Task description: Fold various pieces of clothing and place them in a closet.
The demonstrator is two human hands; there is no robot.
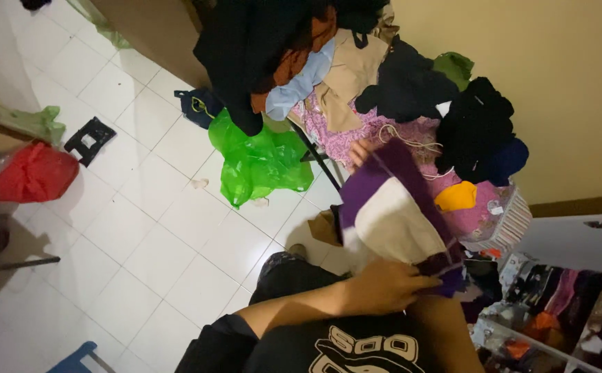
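I hold a purple garment with a cream panel (394, 221) stretched out in front of me. My left hand (384, 287) is closed on its near end, close to my black shirt. My right hand (359, 152) shows only its fingers at the far end of the garment, where they grip the purple cloth; its forearm (446, 331) runs under the garment. Just beyond the garment lies a heap of clothes (356, 62) on a surface covered by a pink patterned cloth (356, 124).
A green plastic bag (259, 162) lies on the white tiled floor (149, 228) beside the heap. A red bag (35, 173) and a small black stool (90, 138) are at the left. A rack of folded clothes (563, 304) stands at the lower right, and a yellow cloth (456, 197) lies nearby.
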